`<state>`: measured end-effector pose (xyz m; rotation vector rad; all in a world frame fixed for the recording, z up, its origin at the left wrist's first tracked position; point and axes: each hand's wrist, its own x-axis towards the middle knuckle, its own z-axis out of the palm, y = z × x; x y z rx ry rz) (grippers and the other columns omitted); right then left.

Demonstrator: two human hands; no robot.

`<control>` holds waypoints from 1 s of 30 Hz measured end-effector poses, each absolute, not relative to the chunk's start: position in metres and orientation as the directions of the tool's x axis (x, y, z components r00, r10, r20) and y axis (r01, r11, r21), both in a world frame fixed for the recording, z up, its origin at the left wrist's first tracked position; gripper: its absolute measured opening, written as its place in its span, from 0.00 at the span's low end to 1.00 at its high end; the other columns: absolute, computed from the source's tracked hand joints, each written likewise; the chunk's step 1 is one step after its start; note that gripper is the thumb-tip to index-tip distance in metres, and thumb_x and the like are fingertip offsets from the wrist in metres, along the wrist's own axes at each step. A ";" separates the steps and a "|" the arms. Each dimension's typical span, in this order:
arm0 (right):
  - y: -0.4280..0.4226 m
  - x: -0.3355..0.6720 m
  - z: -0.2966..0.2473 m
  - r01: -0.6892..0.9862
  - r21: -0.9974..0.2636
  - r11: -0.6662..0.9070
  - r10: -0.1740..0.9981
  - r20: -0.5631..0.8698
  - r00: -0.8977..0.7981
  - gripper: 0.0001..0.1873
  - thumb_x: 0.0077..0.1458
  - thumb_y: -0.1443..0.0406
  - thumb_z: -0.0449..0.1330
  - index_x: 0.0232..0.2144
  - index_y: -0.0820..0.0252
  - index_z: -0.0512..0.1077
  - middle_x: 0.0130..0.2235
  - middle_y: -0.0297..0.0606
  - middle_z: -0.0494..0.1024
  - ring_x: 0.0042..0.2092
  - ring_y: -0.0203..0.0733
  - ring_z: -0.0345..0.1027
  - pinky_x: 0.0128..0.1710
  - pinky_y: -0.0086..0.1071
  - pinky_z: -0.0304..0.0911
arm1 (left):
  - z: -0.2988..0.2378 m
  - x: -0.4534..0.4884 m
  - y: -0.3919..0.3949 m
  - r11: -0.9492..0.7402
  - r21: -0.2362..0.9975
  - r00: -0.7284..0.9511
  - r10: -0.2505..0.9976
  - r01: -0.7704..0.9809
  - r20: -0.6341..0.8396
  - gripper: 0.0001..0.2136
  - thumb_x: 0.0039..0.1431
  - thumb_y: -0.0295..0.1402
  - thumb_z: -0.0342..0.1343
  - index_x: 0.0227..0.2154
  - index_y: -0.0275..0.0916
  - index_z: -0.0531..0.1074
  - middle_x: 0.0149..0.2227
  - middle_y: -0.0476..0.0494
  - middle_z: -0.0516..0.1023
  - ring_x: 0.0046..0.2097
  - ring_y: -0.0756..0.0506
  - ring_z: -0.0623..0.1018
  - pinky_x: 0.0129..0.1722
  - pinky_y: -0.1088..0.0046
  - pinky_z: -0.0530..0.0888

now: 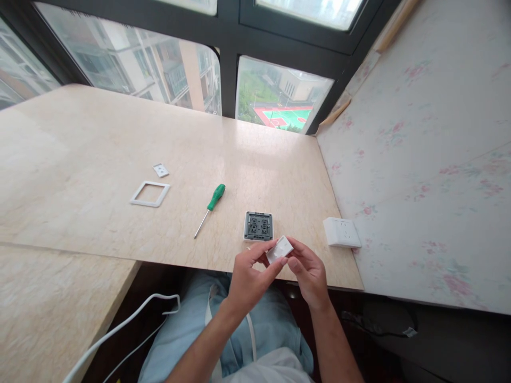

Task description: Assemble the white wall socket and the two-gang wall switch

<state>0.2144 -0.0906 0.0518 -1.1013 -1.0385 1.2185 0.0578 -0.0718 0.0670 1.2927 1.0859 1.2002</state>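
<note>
Between both hands I hold a small white switch rocker [280,249], tilted, its hollow inner side apparently facing up. My left hand [251,271] pinches it from the left with thumb and fingers. My right hand [309,270] grips its right side, the thumb near the lower edge. Just beyond my hands lies the wall switch body [258,226], a white square with a dark grey mechanism face up. A green-handled screwdriver [216,197] rests to its left, tip toward me. Farther left are a white square frame [150,201] and another small white rocker piece [161,170].
A white socket box [342,232] sits against the flowered wall [415,159] on the right. The marble-look countertop [99,143] runs back to the dark window frame [228,85]. White cables [136,314] hang over the gap at lower left.
</note>
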 end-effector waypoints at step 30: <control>-0.064 0.221 0.041 -0.368 -0.929 -0.033 0.926 -0.167 0.339 0.18 0.46 0.53 0.74 0.38 0.55 0.82 0.37 0.38 0.82 0.37 0.39 0.74 0.40 0.36 0.71 | 0.000 0.000 0.016 -0.459 0.691 0.485 0.856 0.558 0.178 0.49 0.51 0.37 0.69 0.70 0.38 0.45 0.70 0.25 0.57 0.72 0.27 0.54 0.68 0.42 0.57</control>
